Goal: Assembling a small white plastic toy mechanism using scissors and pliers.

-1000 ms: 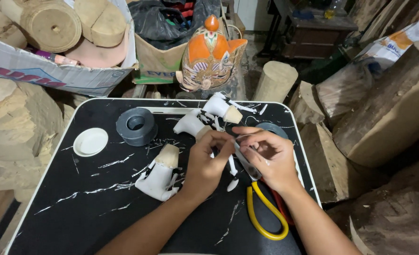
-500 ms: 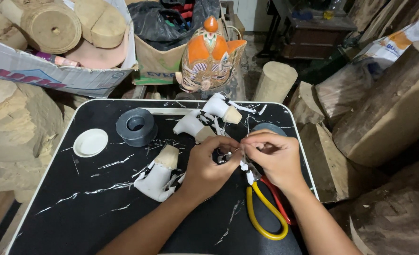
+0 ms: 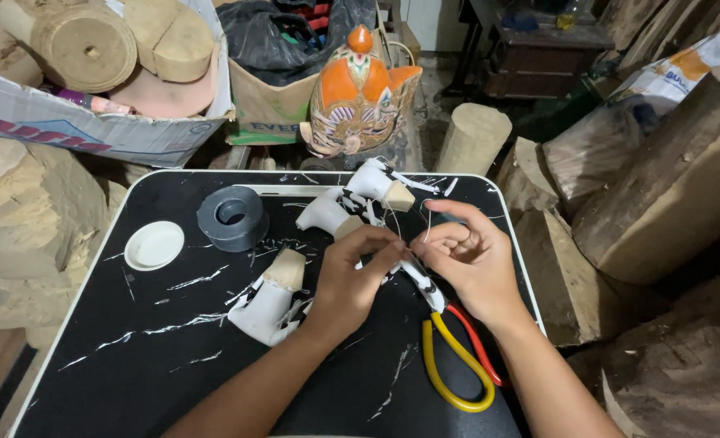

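Both hands meet just above the yellow-handled pliers (image 3: 455,369) on the black tabletop (image 3: 92,357): left hand (image 3: 353,280) and right hand (image 3: 472,264) fingers pinched together on thin white wire (image 3: 421,285).

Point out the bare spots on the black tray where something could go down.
Most open: the near-left of the tray, below the white lid and left of the white piece, with only thin white scraps. A smaller gap lies between the forearms near the yellow loop. Crowded: the far middle and right, around the grey roll, white pieces, left hand and right hand.
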